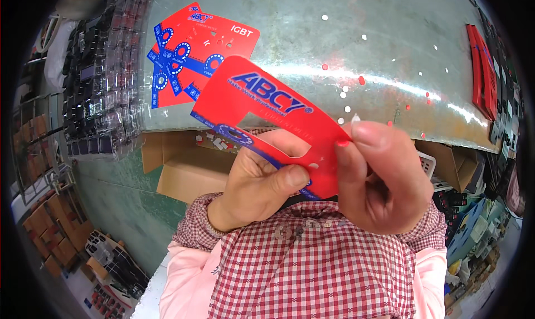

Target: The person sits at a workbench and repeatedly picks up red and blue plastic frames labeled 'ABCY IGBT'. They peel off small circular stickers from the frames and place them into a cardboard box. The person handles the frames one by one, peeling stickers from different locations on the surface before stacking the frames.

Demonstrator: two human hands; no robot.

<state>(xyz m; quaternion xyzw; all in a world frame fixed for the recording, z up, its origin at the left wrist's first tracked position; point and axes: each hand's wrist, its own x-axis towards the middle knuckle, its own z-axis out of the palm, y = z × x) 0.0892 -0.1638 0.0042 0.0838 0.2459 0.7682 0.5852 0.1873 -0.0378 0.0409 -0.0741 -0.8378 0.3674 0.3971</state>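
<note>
My left hand [259,185] grips a red faceplate sticker sheet [323,127] with blue printing, thumb on its front and fingers behind. The sheet is held tilted above the near edge of the worktable and has a rectangular cut-out and small holes. At its right edge my right hand [387,177] is closed in a pinch, thumb and forefinger together. A small red scrap [341,143] shows at the fingertip and a white tip by the thumb. More red-and-blue sheets [239,37] lie overlapping on the table, partly behind the held one.
The grey metal worktable [290,18] bears scattered white and red punched-out discs [361,80]. Stacked plastic-wrapped black parts [111,68] line its left side. Red panels [480,71] stand at the right edge. Open cardboard boxes [192,177] sit below the near edge.
</note>
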